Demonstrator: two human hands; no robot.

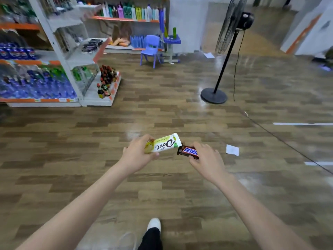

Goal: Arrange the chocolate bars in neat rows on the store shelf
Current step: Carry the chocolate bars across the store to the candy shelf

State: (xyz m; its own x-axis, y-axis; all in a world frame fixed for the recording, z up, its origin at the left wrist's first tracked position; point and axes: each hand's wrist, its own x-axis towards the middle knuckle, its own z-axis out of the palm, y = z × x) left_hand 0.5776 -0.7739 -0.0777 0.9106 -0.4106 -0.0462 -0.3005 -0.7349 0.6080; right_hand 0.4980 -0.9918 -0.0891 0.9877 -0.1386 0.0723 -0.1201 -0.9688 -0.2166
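Here, both arms reach forward over a wood-pattern floor (162,109), each hand carrying one chocolate bar in mid-air.

Left hand (137,156): fingers curled over the top and thumb under the near end of a white and yellow-green Dove bar (164,145). The bar points right and slightly away, its free end clear of the hand.

Right hand (205,159): fingers and thumb pinch a brown Snickers bar (188,151) by its right end; the left end sticks out toward the Dove bar. The two bars' free ends lie just beside each other; contact cannot be told.

Neither bar is on a shelf. The shelving unit (72,69) stands well apart, at the far left of the floor, holding blue bottles (36,87) and, on its end rack, dark sauce bottles (106,80).

Farther back: a blue plastic chair (151,49) near a rear shelf of coloured bottles (133,12). A black standing fan (232,38) at far right. A scrap of white paper (232,150) lies on the floor, right of the right hand. A white shoe (154,224) shows at the bottom edge.
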